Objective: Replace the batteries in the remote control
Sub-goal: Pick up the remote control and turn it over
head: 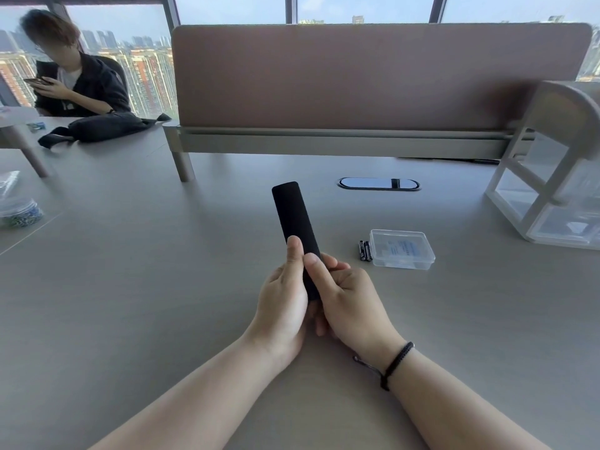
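A slim black remote control (292,212) is held above the grey desk, its plain back side up and its far end pointing away from me. My left hand (282,306) grips its near end from the left, thumb lying on the back. My right hand (350,303) grips the same end from the right, thumb pressed on the back beside the left thumb. Two black batteries (365,251) lie side by side on the desk to the right, touching a clear plastic box (402,249) with its lid on.
A brown divider panel (373,76) runs across the back of the desk, with a cable port (378,184) in front of it. A white shelf unit (552,177) stands at the right. A bag of small items (19,211) lies far left. Another person sits at back left.
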Demonstrator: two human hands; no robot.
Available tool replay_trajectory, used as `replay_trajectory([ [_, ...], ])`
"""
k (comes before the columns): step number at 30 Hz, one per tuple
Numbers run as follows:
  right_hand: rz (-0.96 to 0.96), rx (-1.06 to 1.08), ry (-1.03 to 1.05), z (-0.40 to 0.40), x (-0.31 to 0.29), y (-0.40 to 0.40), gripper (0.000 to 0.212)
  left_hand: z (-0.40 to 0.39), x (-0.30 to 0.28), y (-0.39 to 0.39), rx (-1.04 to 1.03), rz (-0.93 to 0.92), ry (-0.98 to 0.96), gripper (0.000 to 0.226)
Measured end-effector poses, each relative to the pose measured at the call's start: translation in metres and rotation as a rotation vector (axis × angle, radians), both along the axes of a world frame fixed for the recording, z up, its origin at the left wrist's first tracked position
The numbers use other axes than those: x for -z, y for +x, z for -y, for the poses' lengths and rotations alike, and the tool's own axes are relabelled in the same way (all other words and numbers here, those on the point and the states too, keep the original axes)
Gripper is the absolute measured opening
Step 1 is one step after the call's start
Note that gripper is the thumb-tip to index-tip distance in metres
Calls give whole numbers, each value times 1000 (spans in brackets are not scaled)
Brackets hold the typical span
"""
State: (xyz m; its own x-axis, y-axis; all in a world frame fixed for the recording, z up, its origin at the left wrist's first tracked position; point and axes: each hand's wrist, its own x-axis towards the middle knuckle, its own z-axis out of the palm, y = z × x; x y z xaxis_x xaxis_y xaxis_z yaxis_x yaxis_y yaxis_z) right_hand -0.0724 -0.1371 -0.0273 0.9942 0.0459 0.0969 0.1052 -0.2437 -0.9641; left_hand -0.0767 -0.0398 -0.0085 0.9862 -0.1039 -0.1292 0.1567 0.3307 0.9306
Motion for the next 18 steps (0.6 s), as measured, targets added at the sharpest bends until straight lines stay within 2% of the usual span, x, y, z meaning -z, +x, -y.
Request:
replay_trajectory([
  [7, 123, 6, 70, -1, 0, -3, 70, 2, -3, -2, 107, -69, 47, 68],
  [18, 9, 15, 31, -2, 0, -2, 63, -1, -6, -1, 86, -190, -116, 51],
])
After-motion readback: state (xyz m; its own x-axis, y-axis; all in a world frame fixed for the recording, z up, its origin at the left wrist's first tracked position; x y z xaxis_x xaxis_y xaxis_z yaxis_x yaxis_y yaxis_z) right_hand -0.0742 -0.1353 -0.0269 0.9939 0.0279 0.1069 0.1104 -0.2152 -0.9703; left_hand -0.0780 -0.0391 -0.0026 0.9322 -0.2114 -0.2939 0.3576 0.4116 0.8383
